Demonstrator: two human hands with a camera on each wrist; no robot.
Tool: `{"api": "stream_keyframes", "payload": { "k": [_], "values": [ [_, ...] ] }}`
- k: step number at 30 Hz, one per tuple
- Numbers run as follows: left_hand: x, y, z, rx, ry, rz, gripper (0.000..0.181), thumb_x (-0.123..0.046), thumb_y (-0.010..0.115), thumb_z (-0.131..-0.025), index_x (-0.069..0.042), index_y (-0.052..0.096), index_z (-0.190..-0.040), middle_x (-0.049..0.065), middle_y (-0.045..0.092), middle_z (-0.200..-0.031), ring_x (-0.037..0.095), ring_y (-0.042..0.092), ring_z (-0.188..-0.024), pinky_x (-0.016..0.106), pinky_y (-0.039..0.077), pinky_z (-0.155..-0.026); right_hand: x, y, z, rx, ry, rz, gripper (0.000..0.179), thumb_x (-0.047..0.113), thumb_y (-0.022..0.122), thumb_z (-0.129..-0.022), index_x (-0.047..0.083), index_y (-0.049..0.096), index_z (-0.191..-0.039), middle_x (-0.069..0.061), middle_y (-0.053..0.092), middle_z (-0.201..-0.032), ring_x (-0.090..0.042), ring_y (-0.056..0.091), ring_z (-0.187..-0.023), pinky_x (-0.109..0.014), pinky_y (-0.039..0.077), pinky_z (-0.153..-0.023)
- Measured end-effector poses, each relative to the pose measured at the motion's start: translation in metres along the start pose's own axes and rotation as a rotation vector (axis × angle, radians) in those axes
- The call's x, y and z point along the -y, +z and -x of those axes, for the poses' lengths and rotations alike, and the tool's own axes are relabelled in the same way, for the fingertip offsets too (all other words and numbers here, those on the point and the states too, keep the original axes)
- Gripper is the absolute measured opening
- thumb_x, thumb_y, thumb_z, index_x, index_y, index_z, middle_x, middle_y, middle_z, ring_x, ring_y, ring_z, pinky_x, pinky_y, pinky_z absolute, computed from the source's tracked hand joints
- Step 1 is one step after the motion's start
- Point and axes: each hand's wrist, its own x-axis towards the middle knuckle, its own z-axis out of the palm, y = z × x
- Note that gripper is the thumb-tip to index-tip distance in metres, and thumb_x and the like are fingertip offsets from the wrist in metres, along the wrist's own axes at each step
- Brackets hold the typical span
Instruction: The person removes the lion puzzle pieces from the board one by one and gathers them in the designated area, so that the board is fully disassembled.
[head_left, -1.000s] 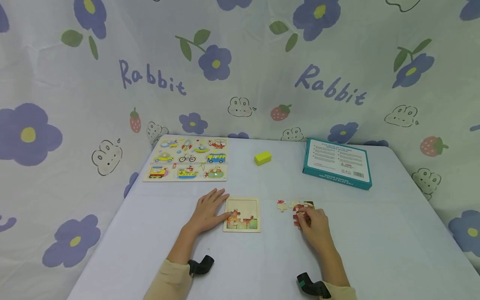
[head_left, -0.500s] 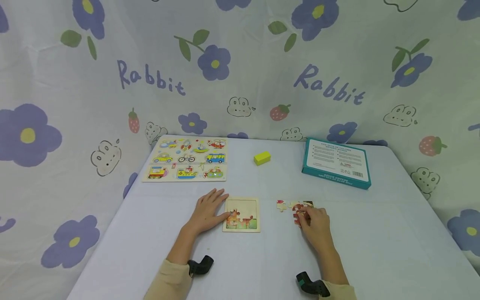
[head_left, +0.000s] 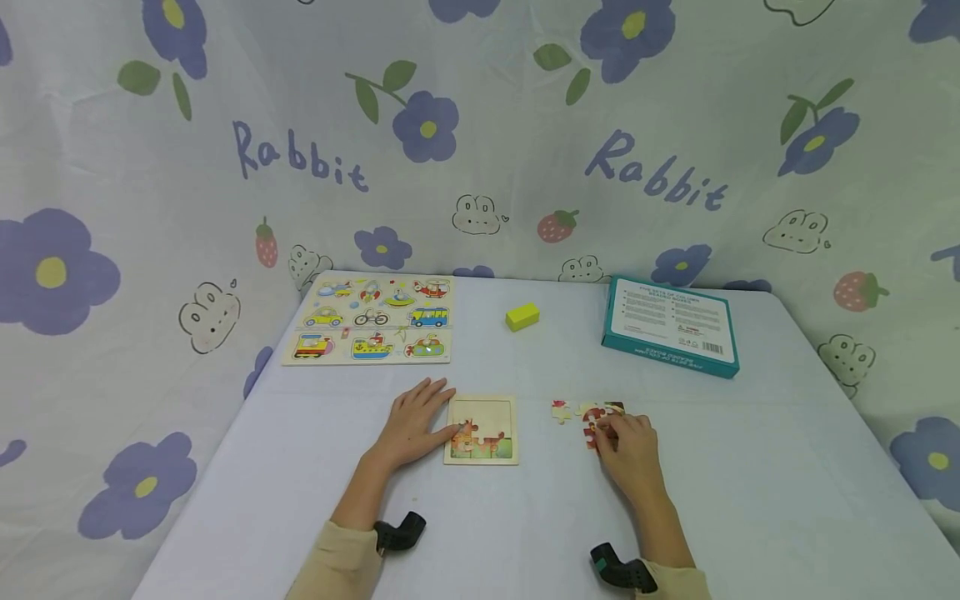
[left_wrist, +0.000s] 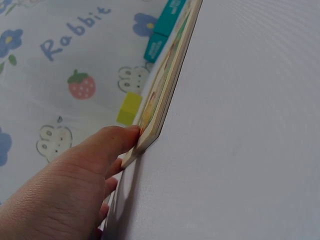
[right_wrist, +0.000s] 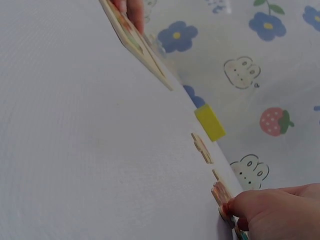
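A square wooden puzzle board lies in front of me, its lower part filled with several orange and green pieces. My left hand rests along its left side, fingers extended; in the left wrist view the thumb presses on the board's corner. My right hand is over a cluster of loose puzzle pieces right of the board, its thumb and fingertips pinching a piece largely hidden by them. In the right wrist view the thumb touches a red puzzle piece. One light puzzle piece lies apart, left of the cluster.
A vehicle picture board lies at the back left. Behind the puzzle board is a yellow block, and a teal-edged box sits at the back right. A patterned curtain hangs behind the white table.
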Motion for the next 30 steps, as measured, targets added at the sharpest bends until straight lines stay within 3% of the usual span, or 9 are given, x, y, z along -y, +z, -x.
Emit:
{"api": "stream_keyframes", "payload": {
  "k": [5, 13, 30],
  "values": [
    [0.0, -0.0002, -0.0002, 0.004, -0.005, -0.001, 0.064, -0.052, 0.056, -0.084, -0.017, 0.045, -0.136, 0.003, 0.033, -0.145, 0.027, 0.019, -0.136, 0.051, 0.018, -0.103, 0.0006, -0.0004, 0.0001, 0.001, 0.002, 0.017, 0.012, 0.009, 0.075, -0.072, 0.006, 0.067, -0.08, -0.003, 0.055, -0.068, -0.024, 0.045, -0.076, -0.036, 0.033, -0.063],
    [0.0008, 0.0006, -0.0001, -0.001, 0.002, -0.004, 0.063, -0.052, 0.055, -0.085, -0.018, 0.045, -0.137, 0.003, 0.033, -0.145, 0.027, 0.02, -0.136, 0.051, 0.018, -0.103, 0.0019, -0.0026, 0.0007, 0.027, 0.012, 0.063, 0.026, 0.028, 0.079, -0.069, 0.008, 0.065, -0.079, -0.007, 0.057, -0.078, -0.026, 0.045, -0.08, -0.037, 0.032, -0.063],
    [0.0027, 0.0011, 0.0009, -0.005, 0.007, -0.001, 0.064, -0.054, 0.054, -0.085, -0.018, 0.044, -0.137, 0.003, 0.033, -0.145, 0.027, 0.019, -0.136, 0.051, 0.018, -0.103, 0.0084, -0.0021, 0.0001, 0.036, 0.043, 0.053, 0.025, 0.024, 0.078, -0.07, 0.006, 0.066, -0.082, -0.009, 0.056, -0.082, -0.027, 0.044, -0.085, -0.039, 0.031, -0.066]
  ]
}}
